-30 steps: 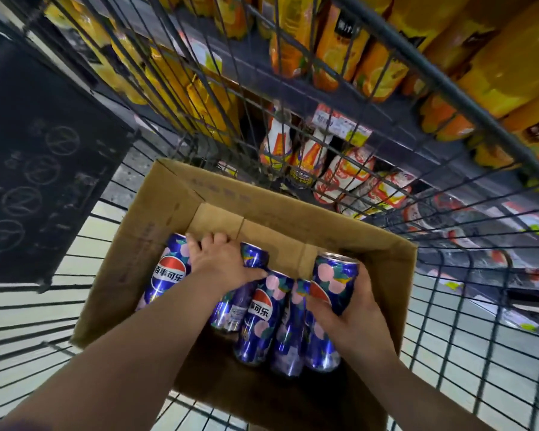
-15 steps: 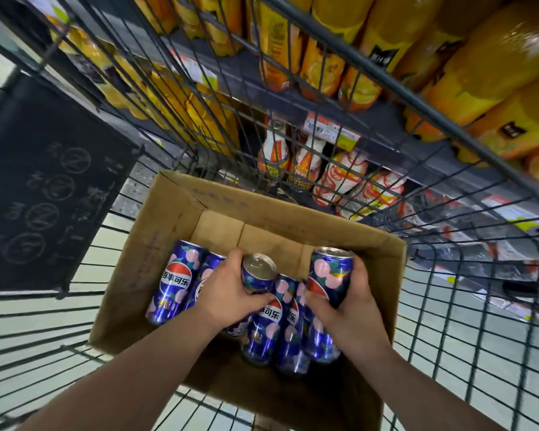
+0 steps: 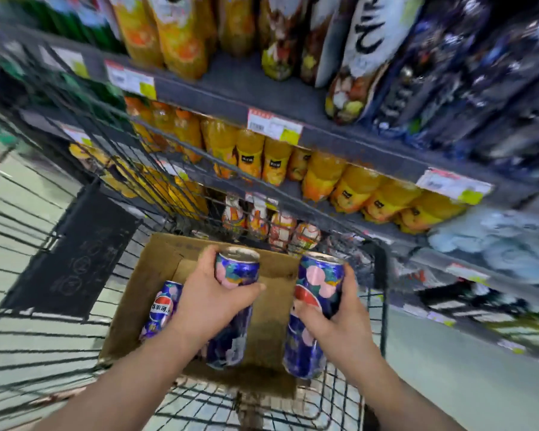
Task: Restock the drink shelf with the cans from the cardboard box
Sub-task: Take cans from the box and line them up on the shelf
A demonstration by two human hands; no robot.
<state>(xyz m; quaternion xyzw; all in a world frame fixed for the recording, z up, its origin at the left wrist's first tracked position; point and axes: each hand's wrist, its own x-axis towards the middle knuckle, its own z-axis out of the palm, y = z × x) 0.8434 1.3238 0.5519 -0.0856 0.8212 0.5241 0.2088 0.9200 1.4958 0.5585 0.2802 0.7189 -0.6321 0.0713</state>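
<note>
— Fingers (image 3: 207,259) of the left hand (image 3: 212,303) curl round a blue can (image 3: 238,272), packed close together on its far side, with the thumb laid across the front.
— And the other hand?
— The right hand (image 3: 339,321) grips a second can (image 3: 319,284) in much the same way: thumb low on the front, fingers wrapped round the right side.
— Where are those two cans?
— Both are upright, silver tops up, held above the cardboard box (image 3: 165,253). The left one hangs over the open inside, the right one over the box's right wall. They are apart, not touching.
— What is in the box?
— A third can (image 3: 161,309) leans near the left wall, its red, white and blue logo facing up. The left forearm hides what lies beside it.
— And the box itself?
— It sits in a wire cart (image 3: 383,306), with a dark panel (image 3: 72,256) at the cart's left side.
— The shelf?
— The drink shelf (image 3: 231,98) rises just beyond the cart. Orange juice bottles (image 3: 249,157) stand in a row under its edge, which carries price tags (image 3: 274,127). The upper right is too blurred to read.
</note>
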